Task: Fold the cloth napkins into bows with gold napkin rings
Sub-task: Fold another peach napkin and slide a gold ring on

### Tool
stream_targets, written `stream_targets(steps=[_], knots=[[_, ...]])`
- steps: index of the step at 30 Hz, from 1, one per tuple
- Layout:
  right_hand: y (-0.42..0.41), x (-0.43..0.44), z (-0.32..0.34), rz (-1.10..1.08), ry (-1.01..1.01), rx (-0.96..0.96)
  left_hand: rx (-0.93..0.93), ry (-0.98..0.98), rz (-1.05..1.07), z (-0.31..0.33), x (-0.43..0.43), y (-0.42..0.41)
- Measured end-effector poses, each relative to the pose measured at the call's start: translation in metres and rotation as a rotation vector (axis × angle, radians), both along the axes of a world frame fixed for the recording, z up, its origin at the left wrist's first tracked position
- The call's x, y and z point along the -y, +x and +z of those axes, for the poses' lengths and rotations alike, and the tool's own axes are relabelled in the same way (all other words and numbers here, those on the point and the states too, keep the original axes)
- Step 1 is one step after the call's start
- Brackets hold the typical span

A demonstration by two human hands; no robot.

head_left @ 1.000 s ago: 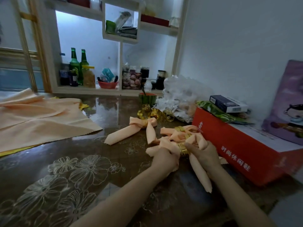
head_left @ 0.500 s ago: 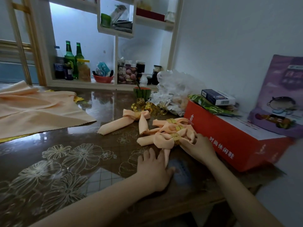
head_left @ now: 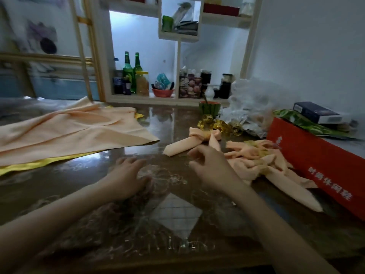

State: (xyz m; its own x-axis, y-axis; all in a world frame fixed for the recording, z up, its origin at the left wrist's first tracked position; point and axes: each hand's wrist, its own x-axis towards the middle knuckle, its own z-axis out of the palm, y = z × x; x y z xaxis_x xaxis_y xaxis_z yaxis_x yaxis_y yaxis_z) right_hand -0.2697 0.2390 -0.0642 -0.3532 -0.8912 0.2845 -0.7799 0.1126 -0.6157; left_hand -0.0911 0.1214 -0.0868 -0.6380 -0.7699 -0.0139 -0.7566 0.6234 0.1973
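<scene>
My left hand (head_left: 128, 177) lies palm down on the worktop (head_left: 75, 186), its fingers (head_left: 126, 162) straight and slightly spread, holding nothing. My right hand (head_left: 212, 170) hovers just above the worktop beside the bows. Its fingers (head_left: 195, 152) are loosely bent and blurred, and I see nothing between them.

The folded napkins are peach cloth. One finished bow (head_left: 194, 140) lies apart, just beyond my right hand. It has two small loops and two long tails, cinched at the waist by a gold ring (head_left: 207, 137). To its right, against the red box (head_left: 320, 161), is a pile of bows (head_left: 256, 163) in the same cloth, with gold glinting in it and one long tail pointing toward me. The pile is too tangled and blurred for me to count. Behind the single bow sits a heap of loose gold rings (head_left: 223, 126), also too bunched to count. On the left lie the unfolded napkins (head_left: 69, 131), flat and layered, with a yellow cloth (head_left: 37, 166) showing under their near edge.

The worktop is dark and glossy, printed with pale flowers. A white wall stands on the right and a white shelf unit (head_left: 178, 62) at the back, holding two green bottles (head_left: 127, 71), some jars and one red bowl (head_left: 162, 92). Near the rings are one crumpled plastic bag (head_left: 250, 101) and one green striped cup (head_left: 209, 108). One dark box (head_left: 318, 114) lies on a green packet (head_left: 308, 128) on top of the red box.
</scene>
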Motion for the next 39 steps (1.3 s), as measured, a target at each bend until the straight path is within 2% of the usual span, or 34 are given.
stream_targets(steps=[2, 4, 8, 14, 16, 18, 21, 26, 30, 33, 35, 37, 39], knots=[[0.036, 0.032, -0.009, 0.185, 0.044, -0.006, -0.031, -0.081, 0.092, -0.005, 0.033, 0.022], [0.070, 0.069, -0.018, 0.277, 0.088, -0.010, -0.019, -0.135, 0.207, -0.011, 0.061, 0.050], [0.130, 0.132, -0.035, 0.296, 0.129, -0.048, 0.053, -0.164, 0.353, -0.017, 0.096, 0.107], [0.160, 0.173, -0.042, 0.230, 0.222, -0.447, 0.078, -0.207, 0.392, -0.018, 0.142, 0.149], [0.165, 0.183, -0.039, 0.227, 0.188, -0.488, 0.125, -0.213, 0.396, -0.014, 0.163, 0.152], [0.168, 0.188, -0.043, 0.202, 0.117, -0.483, 0.167, -0.168, 0.410, -0.012, 0.182, 0.149], [0.167, 0.194, -0.051, 0.178, 0.036, -0.356, 0.155, -0.092, 0.454, -0.013, 0.209, 0.149], [0.164, 0.207, -0.054, 0.213, 0.022, -0.302, 0.152, -0.165, 0.447, -0.023, 0.242, 0.150], [0.165, 0.208, -0.055, 0.213, -0.016, -0.316, -0.101, -0.368, 0.373, -0.009, 0.242, 0.152], [0.167, 0.205, -0.054, 0.242, -0.052, -0.332, -0.425, -0.436, 0.326, 0.017, 0.221, 0.150], [0.169, 0.202, -0.054, 0.275, -0.052, -0.342, -0.707, -0.259, 0.352, 0.038, 0.199, 0.149], [0.172, 0.196, -0.053, 0.306, -0.040, -0.337, -1.001, 0.083, 0.399, 0.059, 0.176, 0.156], [0.173, 0.192, -0.054, 0.337, -0.016, -0.315, -1.200, 0.400, 0.467, 0.078, 0.162, 0.169]])
